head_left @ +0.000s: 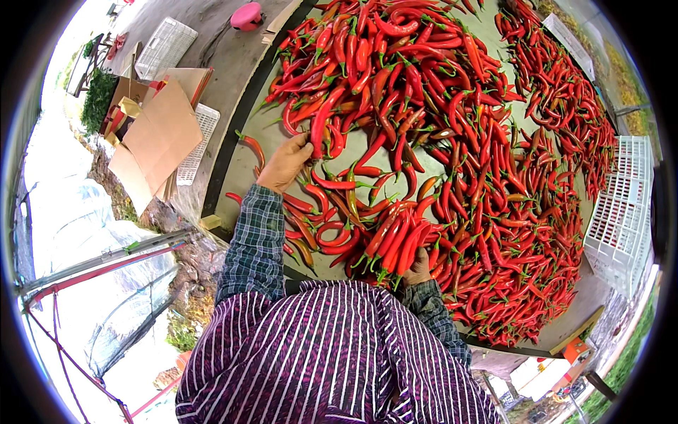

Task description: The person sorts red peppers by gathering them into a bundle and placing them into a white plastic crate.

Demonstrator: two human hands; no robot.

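Red chili peppers lie heaped across a large grey table (244,169). My left hand (284,164) reaches over its left part, thumb and fingers pinched at the lower end of a long red chili pepper (324,120) beside the big heap (417,63). Close to my body, my right hand (418,268) is closed at the right side of a bunch of red chili peppers (397,242), whose green stems point toward me. Most of its fingers are hidden under the bunch. Between the hands lie loose peppers (335,237), some brownish or curled.
At the right edge of the table stands a white plastic crate (621,212). Beyond the left edge are flattened cardboard (159,134), another white crate (166,48) and a pink stool (247,15). A metal rail (106,261) runs at the left. More peppers (565,92) cover the far right.
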